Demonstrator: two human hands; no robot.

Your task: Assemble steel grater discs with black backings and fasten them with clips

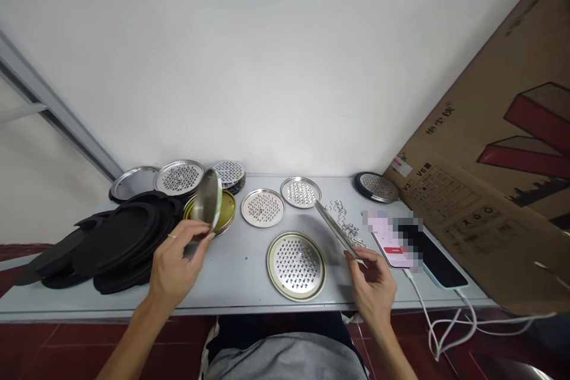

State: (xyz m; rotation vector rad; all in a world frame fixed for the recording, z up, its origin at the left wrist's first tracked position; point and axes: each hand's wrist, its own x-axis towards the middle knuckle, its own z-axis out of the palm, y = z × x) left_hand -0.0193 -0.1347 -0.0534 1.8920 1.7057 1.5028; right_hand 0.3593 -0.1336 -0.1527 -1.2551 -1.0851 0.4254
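My left hand [178, 261] pinches the rim of a round metal lid [207, 199], raised and tilted nearly upright over a stack of gold-coloured lids [226, 214]. My right hand [373, 282] pinches the lower edge of a thin round metal disc [333, 227], seen almost edge-on, so its face is hidden. Between my hands a round grater plate [297, 266] with a pale rim lies flat near the table's front edge. Two more grater plates, a left one [263, 208] and a right one [301, 192], lie farther back. Small metal rings [351, 230] are scattered behind the disc.
Black round pieces [120, 243] are heaped at the left. Several plates, among them a grater plate [179, 177], stand behind them. A black-rimmed plate stack [377, 187] sits back right. Two phones, one lit [392, 243] and one dark [439, 258], lie by a large cardboard box [481, 202], with white cables [439, 338].
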